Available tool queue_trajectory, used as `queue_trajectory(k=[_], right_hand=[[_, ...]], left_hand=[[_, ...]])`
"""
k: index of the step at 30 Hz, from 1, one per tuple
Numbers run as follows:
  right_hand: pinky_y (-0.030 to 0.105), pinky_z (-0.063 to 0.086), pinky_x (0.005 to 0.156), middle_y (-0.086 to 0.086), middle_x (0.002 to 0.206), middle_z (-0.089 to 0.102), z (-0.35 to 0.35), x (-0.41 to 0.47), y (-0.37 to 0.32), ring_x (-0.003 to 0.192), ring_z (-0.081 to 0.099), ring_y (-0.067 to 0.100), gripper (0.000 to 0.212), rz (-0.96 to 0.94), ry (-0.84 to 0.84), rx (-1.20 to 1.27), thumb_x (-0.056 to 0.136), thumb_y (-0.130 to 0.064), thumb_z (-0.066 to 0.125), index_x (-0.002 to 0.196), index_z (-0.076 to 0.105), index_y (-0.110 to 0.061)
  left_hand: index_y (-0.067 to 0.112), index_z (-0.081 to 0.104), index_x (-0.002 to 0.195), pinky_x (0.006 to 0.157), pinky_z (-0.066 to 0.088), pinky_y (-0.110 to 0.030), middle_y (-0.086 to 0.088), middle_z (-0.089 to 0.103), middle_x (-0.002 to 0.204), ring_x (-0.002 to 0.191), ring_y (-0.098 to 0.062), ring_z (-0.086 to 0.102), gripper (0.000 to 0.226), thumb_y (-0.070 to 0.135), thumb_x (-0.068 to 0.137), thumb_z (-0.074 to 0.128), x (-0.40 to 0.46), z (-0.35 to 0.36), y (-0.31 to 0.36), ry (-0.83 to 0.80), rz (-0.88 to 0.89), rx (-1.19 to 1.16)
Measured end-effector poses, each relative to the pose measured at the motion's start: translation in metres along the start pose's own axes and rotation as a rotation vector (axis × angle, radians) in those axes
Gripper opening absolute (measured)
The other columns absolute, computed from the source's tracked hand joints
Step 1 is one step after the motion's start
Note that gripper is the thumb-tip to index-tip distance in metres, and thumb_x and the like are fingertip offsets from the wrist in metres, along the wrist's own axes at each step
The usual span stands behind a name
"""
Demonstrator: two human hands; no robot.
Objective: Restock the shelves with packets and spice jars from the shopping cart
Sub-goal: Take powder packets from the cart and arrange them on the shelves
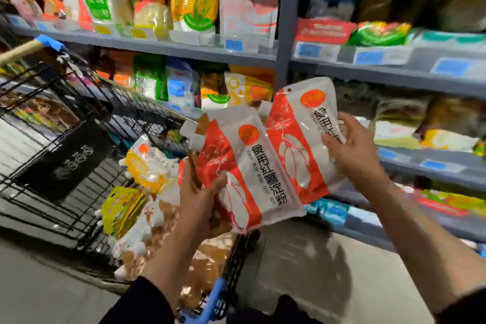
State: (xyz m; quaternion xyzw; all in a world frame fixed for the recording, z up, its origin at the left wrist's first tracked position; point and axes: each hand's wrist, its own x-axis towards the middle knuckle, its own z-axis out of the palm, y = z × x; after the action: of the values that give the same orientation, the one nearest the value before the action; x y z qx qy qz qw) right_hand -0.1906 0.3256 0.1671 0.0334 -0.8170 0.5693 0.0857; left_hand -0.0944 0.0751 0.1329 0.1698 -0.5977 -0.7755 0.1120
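Grey metal store shelving (282,34) across the far side, tiers crowded with blurred packets in green, yellow, white and orange; blue price tags (368,57) along the shelf edges. Grey floor (302,258) below, near right.

Black wire shopping cart (79,102) at left, with tan handle bar (21,51) capped in blue at far left and blue plastic trim at the near edge. Inside the cart: white-and-yellow plastic packet (147,163), yellow-green foil packet (122,208) nearer, and clear bags of brown granules (157,239) heaped toward the near end.

Left hand (201,200) above the cart's near end, thumb over the front and fingers curled behind, gripping the lower left edge of a white-and-orange plastic pouch with black Chinese lettering (247,166). Pouch tilted, top corner leaning far-left, round orange logo near its top. Brown packet edge visible behind the same hand, apparently held along with it; cannot tell for sure.

Right hand (352,150) to the right, in front of the middle shelf tiers, fingers (344,119) wrapped over the right edge of a second white-and-orange pouch of the same design (297,139), gripping it. Second pouch partly tucked behind the first, overlapping and touching along its left side, top corner reaching up near the shelf edge.

Dark sleeves (147,300) at both wrists, near bottom.
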Motion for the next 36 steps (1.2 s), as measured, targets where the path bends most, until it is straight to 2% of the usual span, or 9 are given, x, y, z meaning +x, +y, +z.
queue_trajectory(k=[2, 6, 10, 15, 19, 23, 27, 32, 36], right_hand=[[0.033, 0.051, 0.089, 0.003, 0.111, 0.067, -0.045, -0.023, 0.012, 0.099, 0.065, 0.014, 0.037, 0.044, 0.114, -0.016, 0.083, -0.005, 0.063, 0.116, 0.056, -0.021], [0.015, 0.049, 0.072, -0.012, 0.098, 0.065, -0.112, -0.081, 0.045, 0.077, 0.06, -0.013, 0.046, 0.178, 0.312, 0.004, 0.085, 0.01, 0.057, 0.112, 0.055, -0.027], [0.028, 0.046, 0.073, 0.0, 0.103, 0.067, -0.157, -0.126, 0.106, 0.087, 0.062, 0.018, 0.046, 0.361, 0.401, 0.024, 0.085, 0.008, 0.057, 0.113, 0.058, -0.028], [0.024, 0.045, 0.056, 0.003, 0.081, 0.067, -0.179, -0.151, 0.191, 0.06, 0.057, 0.011, 0.042, 0.526, 0.404, 0.055, 0.084, 0.008, 0.058, 0.112, 0.061, -0.024], [0.019, 0.032, 0.039, -0.002, 0.057, 0.053, -0.183, -0.147, 0.251, 0.037, 0.04, 0.005, 0.033, 0.636, 0.378, 0.157, 0.085, -0.004, 0.062, 0.116, 0.059, -0.017], [0.011, 0.035, 0.037, 0.008, 0.076, 0.057, -0.189, -0.126, 0.303, 0.037, 0.047, -0.003, 0.041, 0.706, 0.384, 0.261, 0.089, 0.01, 0.053, 0.126, 0.049, -0.009], [0.011, 0.035, 0.037, -0.003, 0.061, 0.059, -0.187, -0.094, 0.363, 0.036, 0.046, -0.003, 0.032, 0.669, 0.418, 0.271, 0.088, 0.01, 0.054, 0.111, 0.055, -0.013], [0.015, 0.029, 0.036, 0.0, 0.062, 0.057, -0.177, -0.051, 0.446, 0.036, 0.039, 0.003, 0.031, 0.575, 0.488, 0.273, 0.09, 0.006, 0.054, 0.115, 0.057, -0.012], [0.023, 0.047, 0.051, -0.009, 0.07, 0.07, -0.165, -0.017, 0.504, 0.059, 0.059, 0.013, 0.037, 0.461, 0.551, 0.268, 0.087, 0.006, 0.058, 0.11, 0.06, -0.022]], left_hand=[[0.017, 0.045, 0.135, 0.046, 0.052, -0.038, -0.015, 0.067, 0.108, 0.062, -0.015, 0.068, 0.058, -0.006, 0.085, 0.063, -0.002, 0.036, -0.01, -0.168, -0.027, 0.019], [0.023, 0.051, 0.13, 0.07, 0.059, -0.039, -0.011, 0.069, 0.117, 0.094, -0.025, 0.071, 0.059, -0.005, 0.081, 0.07, -0.017, 0.092, -0.057, -0.398, -0.129, 0.012], [0.046, 0.056, 0.113, 0.078, 0.058, -0.038, -0.001, 0.07, 0.116, 0.098, -0.019, 0.069, 0.061, -0.003, 0.08, 0.072, -0.044, 0.126, -0.113, -0.451, -0.241, 0.07], [0.053, 0.054, 0.122, 0.095, 0.05, -0.054, -0.01, 0.06, 0.127, 0.113, -0.032, 0.061, 0.077, 0.038, 0.057, 0.09, -0.057, 0.143, -0.192, -0.399, -0.377, 0.274], [0.025, 0.054, 0.127, 0.087, 0.054, -0.056, -0.01, 0.071, 0.11, 0.098, -0.032, 0.069, 0.059, -0.005, 0.079, 0.07, -0.059, 0.173, -0.236, -0.323, -0.455, 0.191], [0.032, 0.054, 0.124, 0.073, 0.057, -0.055, -0.008, 0.072, 0.109, 0.093, -0.033, 0.07, 0.054, -0.006, 0.085, 0.063, -0.049, 0.199, -0.283, -0.311, -0.53, 0.155], [0.029, 0.05, 0.128, 0.076, 0.051, -0.068, -0.019, 0.065, 0.119, 0.101, -0.045, 0.065, 0.055, -0.002, 0.085, 0.066, -0.015, 0.227, -0.338, -0.35, -0.607, 0.107], [0.021, 0.054, 0.125, 0.06, 0.059, -0.04, -0.009, 0.073, 0.103, 0.079, -0.022, 0.073, 0.047, -0.007, 0.088, 0.056, 0.044, 0.25, -0.416, -0.385, -0.531, 0.059], [0.011, 0.05, 0.124, 0.054, 0.058, -0.037, -0.012, 0.074, 0.091, 0.07, -0.02, 0.073, 0.036, -0.008, 0.093, 0.047, 0.095, 0.263, -0.469, -0.535, -0.513, -0.003]])
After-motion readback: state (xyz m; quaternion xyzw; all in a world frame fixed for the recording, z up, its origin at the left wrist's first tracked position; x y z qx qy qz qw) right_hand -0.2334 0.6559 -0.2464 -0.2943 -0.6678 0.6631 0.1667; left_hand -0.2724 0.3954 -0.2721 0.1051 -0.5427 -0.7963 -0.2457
